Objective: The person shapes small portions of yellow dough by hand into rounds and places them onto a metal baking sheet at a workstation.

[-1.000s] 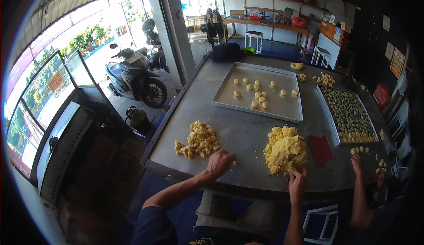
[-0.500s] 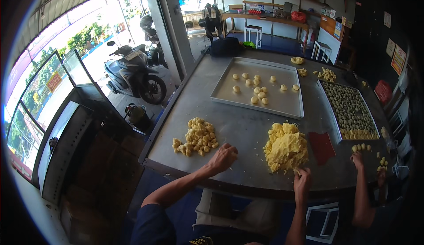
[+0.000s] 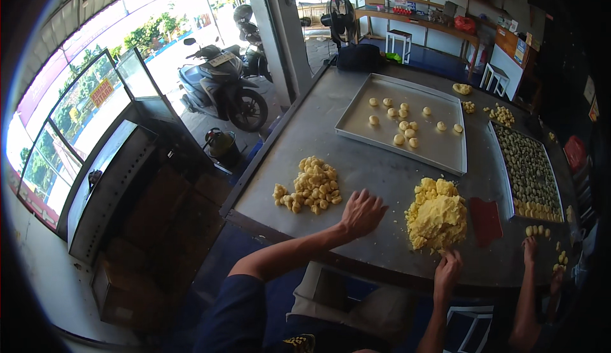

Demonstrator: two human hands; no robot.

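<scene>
Right hand (image 3: pixel 447 269): lowest in the view, at the near edge of the metal table (image 3: pixel 375 168), fingers curled against the foot of the big dough mound (image 3: pixel 437 214); whether it has pinched off a piece cannot be told, as the fingertips are hidden in the crumbs.
Left hand (image 3: pixel 361 213): palm down on bare table, fingers spread and flat, gripping nothing; it lies between the big mound and the pile of small dough pieces (image 3: pixel 310 184), just beside the latter.
Co-worker's hand (image 3: pixel 529 249): at the right, touching a short row of small shaped balls (image 3: pixel 538 230); another person's, kept apart.
Red scraper (image 3: pixel 486 221): flat on the table just right of the big mound, untouched.
Step in hand: judged as portioning, pulling bits off the yellow mound while the left hand rests or presses on the table.
Next move calls for: by judgement, a small pinch closed on soft dough, lifted clear without dragging the mound, then carried left to the pieces or rolled.
Near tray (image 3: pixel 439 152): farther back, mostly bare, a scatter of dough balls (image 3: pixel 403 124) toward its far side.
Full tray (image 3: pixel 510 162): right of it, packed in rows.
Beyond: a fan (image 3: pixel 340 19), shelves, and a scooter (image 3: pixel 219 89) outside.
</scene>
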